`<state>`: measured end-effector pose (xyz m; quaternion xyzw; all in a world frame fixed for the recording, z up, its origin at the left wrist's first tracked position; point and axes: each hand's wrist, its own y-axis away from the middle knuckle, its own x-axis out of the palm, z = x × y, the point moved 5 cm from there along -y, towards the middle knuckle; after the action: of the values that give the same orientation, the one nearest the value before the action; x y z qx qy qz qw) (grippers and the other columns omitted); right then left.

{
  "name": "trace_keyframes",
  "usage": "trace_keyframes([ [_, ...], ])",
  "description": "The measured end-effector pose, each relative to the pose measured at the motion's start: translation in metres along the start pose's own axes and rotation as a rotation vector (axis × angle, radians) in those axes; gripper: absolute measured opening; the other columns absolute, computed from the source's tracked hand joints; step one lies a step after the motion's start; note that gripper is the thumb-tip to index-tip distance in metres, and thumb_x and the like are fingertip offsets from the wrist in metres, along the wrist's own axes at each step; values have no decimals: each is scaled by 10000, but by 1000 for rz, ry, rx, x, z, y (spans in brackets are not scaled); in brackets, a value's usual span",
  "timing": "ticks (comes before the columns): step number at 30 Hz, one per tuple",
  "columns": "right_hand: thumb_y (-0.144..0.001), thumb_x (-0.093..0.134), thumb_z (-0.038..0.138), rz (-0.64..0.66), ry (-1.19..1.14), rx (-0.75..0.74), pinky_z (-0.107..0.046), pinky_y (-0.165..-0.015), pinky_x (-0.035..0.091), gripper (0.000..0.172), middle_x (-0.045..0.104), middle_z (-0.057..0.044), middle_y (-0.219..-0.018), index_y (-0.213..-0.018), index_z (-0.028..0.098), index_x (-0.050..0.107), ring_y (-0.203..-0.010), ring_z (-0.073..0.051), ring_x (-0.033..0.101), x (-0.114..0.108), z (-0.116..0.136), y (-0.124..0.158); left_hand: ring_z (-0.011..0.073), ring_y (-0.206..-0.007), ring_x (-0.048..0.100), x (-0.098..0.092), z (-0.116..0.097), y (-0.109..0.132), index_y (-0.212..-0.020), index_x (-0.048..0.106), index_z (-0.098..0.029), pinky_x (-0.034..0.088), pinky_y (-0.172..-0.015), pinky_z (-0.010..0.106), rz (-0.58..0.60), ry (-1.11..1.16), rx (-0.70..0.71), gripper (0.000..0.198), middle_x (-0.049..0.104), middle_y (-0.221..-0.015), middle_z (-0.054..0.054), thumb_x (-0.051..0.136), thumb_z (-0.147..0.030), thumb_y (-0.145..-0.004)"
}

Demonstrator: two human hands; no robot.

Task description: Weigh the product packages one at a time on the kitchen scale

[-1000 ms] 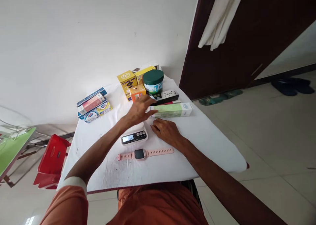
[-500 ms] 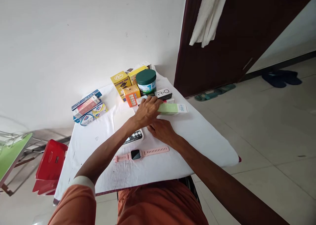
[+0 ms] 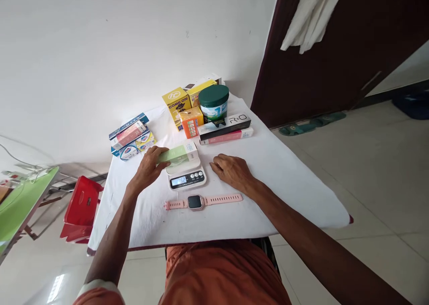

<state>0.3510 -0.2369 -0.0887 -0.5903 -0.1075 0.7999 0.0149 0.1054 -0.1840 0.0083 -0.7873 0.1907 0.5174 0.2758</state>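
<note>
My left hand [image 3: 149,168] grips the left end of a long pale green box [image 3: 179,153], which lies across the platform of a small white digital scale [image 3: 187,176]. The scale's display is lit with digits. To the right of the scale my right hand [image 3: 232,171] rests on the white table cover [image 3: 284,180], fingers curled loosely and holding nothing. A pink smartwatch [image 3: 200,201] lies flat in front of the scale, strap stretched out.
Behind the scale lie a black-and-white box [image 3: 225,125] on a pink box [image 3: 228,136], with a green-lidded tub [image 3: 214,103], an orange box [image 3: 190,121] and yellow boxes [image 3: 176,104]. Flat packets [image 3: 132,137] are stacked at far left. A red stool [image 3: 81,208] stands left; a dark door [image 3: 335,50] is right.
My left hand has carried the green box from beside the black-and-white box leftward and onto the scale. The right hand has stayed on the table.
</note>
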Motion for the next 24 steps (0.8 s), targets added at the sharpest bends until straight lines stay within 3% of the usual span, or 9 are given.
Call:
trace_keyframes([
  [3, -1031, 476, 298, -16, 4, 0, -302, -592, 232, 353, 722, -66, -845, -787, 156, 687, -712, -161, 614, 1, -1, 0, 252, -1029, 618, 6, 8, 2, -1235, 630, -195, 511, -923, 407, -4, 22, -14, 308, 667, -1087, 84, 634, -308, -948],
  [6, -1032, 466, 300, -19, -2, -11, -298, -586, 230, 361, 715, -61, -835, -773, 159, 675, -693, -153, 598, 2, -1, 0, 263, -1121, 626, -2, 7, 3, -1300, 619, -209, 514, -980, 424, -71, 45, 7, 427, 660, -1212, 101, 691, -396, -923],
  [8, -1027, 465, 298, -21, -9, -18, -297, -582, 226, 358, 711, -60, -834, -768, 160, 669, -689, -152, 589, 2, -2, 0, 261, -1173, 628, -15, 8, 7, -1313, 621, -223, 511, -1019, 428, -204, 70, -10, 475, 650, -1272, 103, 718, -445, -904],
  [12, -1026, 452, 303, -49, -25, -36, -293, -584, 232, 369, 694, -60, -797, -757, 161, 661, -666, -151, 567, 2, -2, 2, 231, -1132, 663, -36, 17, 26, -1239, 666, -234, 531, -1003, 416, -513, 117, -166, 374, 685, -1210, 79, 677, -451, -935],
  [15, -1022, 447, 300, -68, -32, -42, -295, -588, 237, 369, 687, -62, -782, -751, 165, 657, -656, -152, 561, 2, -2, 2, 219, -1080, 681, -37, 21, 39, -1208, 674, -229, 549, -971, 410, -615, 154, -250, 357, 694, -1162, 75, 667, -460, -936],
  [20, -1017, 447, 302, -88, -39, -58, -297, -589, 241, 368, 684, -61, -774, -733, 169, 639, -655, -155, 570, 2, -2, 3, 235, -1145, 653, -27, 12, 34, -1237, 659, -240, 529, -1001, 420, -537, 117, -162, 369, 687, -1203, 76, 694, -439, -928],
  [24, -1017, 438, 322, -131, -65, -84, -292, -582, 245, 384, 670, -57, -742, -708, 179, 616, -633, -153, 569, 5, -3, 4, 276, -1241, 602, -4, 2, 22, -1334, 599, -224, 474, -1067, 459, -305, 11, -44, 483, 641, -1296, 117, 713, -444, -920],
])
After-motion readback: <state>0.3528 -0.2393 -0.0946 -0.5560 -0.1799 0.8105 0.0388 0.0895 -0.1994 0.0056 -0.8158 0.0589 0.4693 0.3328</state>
